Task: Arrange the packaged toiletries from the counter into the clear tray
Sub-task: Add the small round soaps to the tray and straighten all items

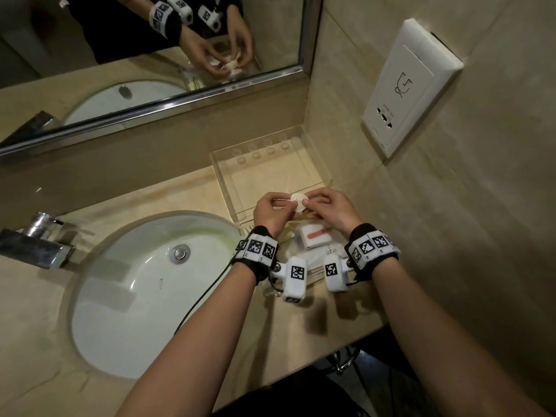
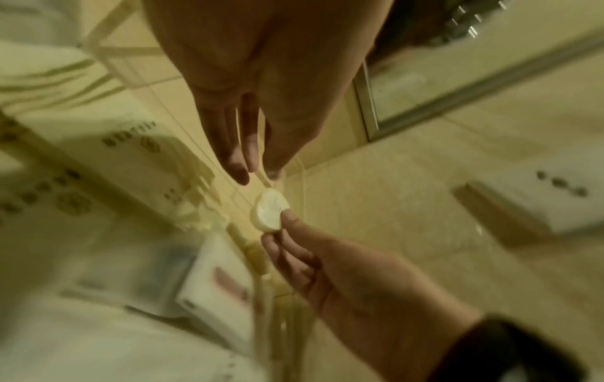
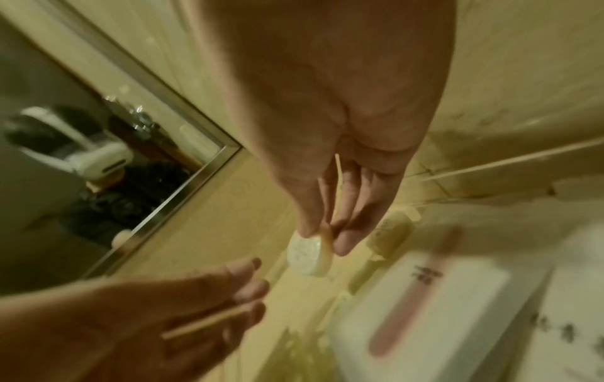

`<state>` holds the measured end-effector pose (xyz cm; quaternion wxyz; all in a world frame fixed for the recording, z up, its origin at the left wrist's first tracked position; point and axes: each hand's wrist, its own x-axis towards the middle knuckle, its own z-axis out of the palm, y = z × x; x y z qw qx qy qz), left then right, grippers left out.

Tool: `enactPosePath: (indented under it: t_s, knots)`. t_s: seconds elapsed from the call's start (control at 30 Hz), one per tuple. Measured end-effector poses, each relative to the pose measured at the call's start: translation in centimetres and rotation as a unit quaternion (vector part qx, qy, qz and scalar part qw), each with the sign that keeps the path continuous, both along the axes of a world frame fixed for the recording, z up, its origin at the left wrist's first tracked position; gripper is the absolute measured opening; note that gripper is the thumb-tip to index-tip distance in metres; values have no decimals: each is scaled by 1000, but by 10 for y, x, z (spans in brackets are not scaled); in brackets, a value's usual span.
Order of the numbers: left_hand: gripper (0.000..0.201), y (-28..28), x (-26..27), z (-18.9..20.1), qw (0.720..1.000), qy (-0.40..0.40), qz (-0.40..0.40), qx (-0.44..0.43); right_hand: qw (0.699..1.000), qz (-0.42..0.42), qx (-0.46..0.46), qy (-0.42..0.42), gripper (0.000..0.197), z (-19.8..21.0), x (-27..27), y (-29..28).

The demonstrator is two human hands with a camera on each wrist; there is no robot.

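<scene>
A small round white soap packet point(image 1: 298, 201) hangs between both hands just above the near rim of the clear tray point(image 1: 224, 179), which looks empty. My right hand point(image 1: 310, 203) pinches the disc itself between thumb and fingers; the right wrist view shows this at the soap packet point(image 3: 307, 256) under my right hand point(image 3: 323, 237). My left hand point(image 1: 281, 203) pinches a thin strip of the wrapper edge beside the disc. In the left wrist view my left hand point(image 2: 251, 168) sits just above the soap packet point(image 2: 268, 212). More packets lie under my wrists, among them a white packet with a red strip point(image 1: 316, 236).
The tray stands in the counter's back right corner against the tiled wall. A white sink point(image 1: 144, 290) and chrome faucet point(image 1: 39, 239) fill the left. A mirror point(image 1: 150, 55) runs behind. A wall socket plate point(image 1: 409, 85) is on the right wall. A small cream tube point(image 3: 392, 235) lies near the packets.
</scene>
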<state>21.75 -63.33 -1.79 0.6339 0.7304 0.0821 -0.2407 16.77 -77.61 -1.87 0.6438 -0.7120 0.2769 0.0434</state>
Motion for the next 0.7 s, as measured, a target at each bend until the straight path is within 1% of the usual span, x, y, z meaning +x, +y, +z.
enactPosePath:
  t_s: [0.07, 0.13, 0.2, 0.23, 0.37, 0.47, 0.53, 0.63, 0.7]
  knots:
    - [21, -1, 1, -3, 995, -64, -39, 73, 998, -23, -49, 30, 18, -10, 3, -6]
    - [15, 0, 0, -5, 977, -131, -97, 138, 991, -32, -110, 64, 11, -23, 5, -9]
    - [13, 0, -3, -6, 956, -173, -157, 178, 982, -21, -166, 87, 8, -32, 7, -9]
    - [14, 0, -5, -6, 946, -186, -183, 193, 979, -18, -179, 93, 9, -34, 7, -8]
    - [21, -5, -8, -10, 913, -204, -265, 235, 965, -41, -245, 86, 24, -33, 3, -5]
    - [27, -9, -8, -14, 890, -208, -313, 260, 955, -50, -283, 70, 20, -35, -5, -6]
    - [31, -12, -9, -17, 877, -217, -332, 273, 948, -38, -309, 65, 18, -37, -12, -6]
    - [38, -16, -9, -18, 856, -225, -360, 297, 930, 6, -363, 62, 23, -37, -18, -5]
    - [47, -16, -11, -17, 827, -239, -391, 325, 922, 24, -381, 61, 28, -37, -20, -5]
